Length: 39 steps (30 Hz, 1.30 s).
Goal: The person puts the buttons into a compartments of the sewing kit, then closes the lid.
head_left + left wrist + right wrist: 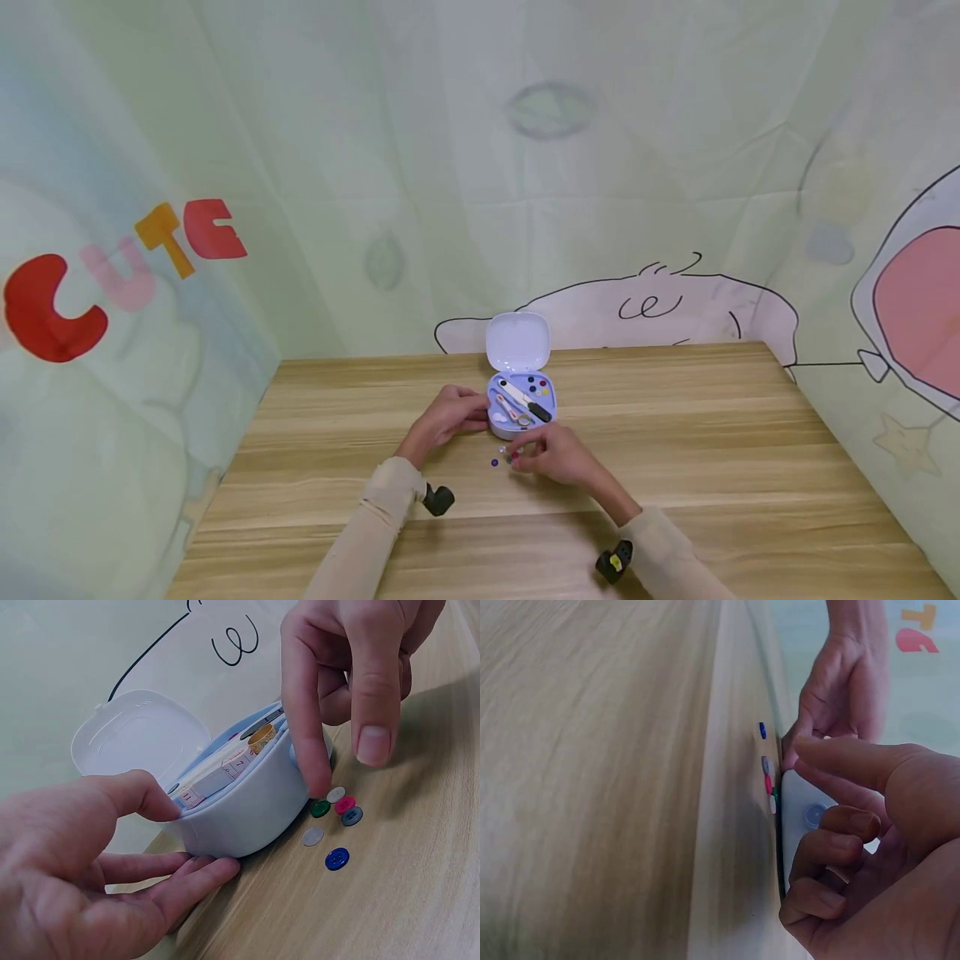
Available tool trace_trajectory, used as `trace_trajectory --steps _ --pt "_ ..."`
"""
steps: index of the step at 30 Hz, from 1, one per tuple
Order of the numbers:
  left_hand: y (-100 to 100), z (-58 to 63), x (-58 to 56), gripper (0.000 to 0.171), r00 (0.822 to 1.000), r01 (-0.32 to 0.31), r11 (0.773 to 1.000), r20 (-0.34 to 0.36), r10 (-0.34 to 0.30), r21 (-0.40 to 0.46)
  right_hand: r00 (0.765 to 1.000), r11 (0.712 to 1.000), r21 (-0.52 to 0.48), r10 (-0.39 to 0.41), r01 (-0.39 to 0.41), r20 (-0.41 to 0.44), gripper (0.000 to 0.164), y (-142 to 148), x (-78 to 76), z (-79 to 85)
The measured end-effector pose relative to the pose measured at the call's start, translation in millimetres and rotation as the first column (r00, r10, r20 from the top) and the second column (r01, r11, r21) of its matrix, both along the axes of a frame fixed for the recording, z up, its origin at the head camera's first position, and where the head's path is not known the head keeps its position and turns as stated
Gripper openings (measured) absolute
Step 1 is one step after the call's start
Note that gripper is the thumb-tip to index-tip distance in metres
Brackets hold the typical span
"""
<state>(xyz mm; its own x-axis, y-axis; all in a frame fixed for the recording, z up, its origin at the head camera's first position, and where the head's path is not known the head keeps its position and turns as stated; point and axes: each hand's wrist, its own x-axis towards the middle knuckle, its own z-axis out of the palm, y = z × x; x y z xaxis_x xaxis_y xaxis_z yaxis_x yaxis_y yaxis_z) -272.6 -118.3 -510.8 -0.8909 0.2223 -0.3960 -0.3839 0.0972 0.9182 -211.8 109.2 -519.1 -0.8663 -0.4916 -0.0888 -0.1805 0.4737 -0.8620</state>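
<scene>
A pale blue sewing kit box point(497, 431) stands on the wooden table with its white lid point(517, 340) raised at the back. My left hand point(82, 877) holds the box's left side, thumb at the rim and fingers low against the wall. Just in front of the box lie several loose buttons, among them a blue button point(337, 859), a green button point(321, 808) and a pink button point(345, 805). Over them hovers my right hand point(558, 454), index finger and thumb apart and pointing down, the other fingers bent. I see nothing between its fingertips.
Inside the box are a black-handled tool point(537, 411), a tape measure point(225, 774), a gold-coloured ring point(262, 739) and several buttons point(532, 388). A printed cloth backdrop point(420, 167) rises behind the table point(337, 417) and along both sides.
</scene>
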Motion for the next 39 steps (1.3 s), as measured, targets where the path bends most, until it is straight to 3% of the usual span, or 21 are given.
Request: trace_trajectory --steps 11,28,39 --pt "2 -1.6 -0.5 0.033 1.0 -0.018 0.998 -0.013 0.019 0.061 0.996 0.995 0.095 -0.017 0.024 -0.083 0.017 -7 1.0 -5.4" --pt "1 -1.4 -0.9 0.032 1.0 -0.016 0.998 -0.017 0.017 0.062 0.985 0.991 0.124 -0.023 0.045 -0.171 0.008 -10 3.2 -8.8" --pt "1 -2.4 -1.1 0.032 1.0 -0.017 0.998 -0.017 0.018 0.069 0.983 0.985 0.157 -0.036 0.065 -0.179 0.013 -12 2.9 -7.3"
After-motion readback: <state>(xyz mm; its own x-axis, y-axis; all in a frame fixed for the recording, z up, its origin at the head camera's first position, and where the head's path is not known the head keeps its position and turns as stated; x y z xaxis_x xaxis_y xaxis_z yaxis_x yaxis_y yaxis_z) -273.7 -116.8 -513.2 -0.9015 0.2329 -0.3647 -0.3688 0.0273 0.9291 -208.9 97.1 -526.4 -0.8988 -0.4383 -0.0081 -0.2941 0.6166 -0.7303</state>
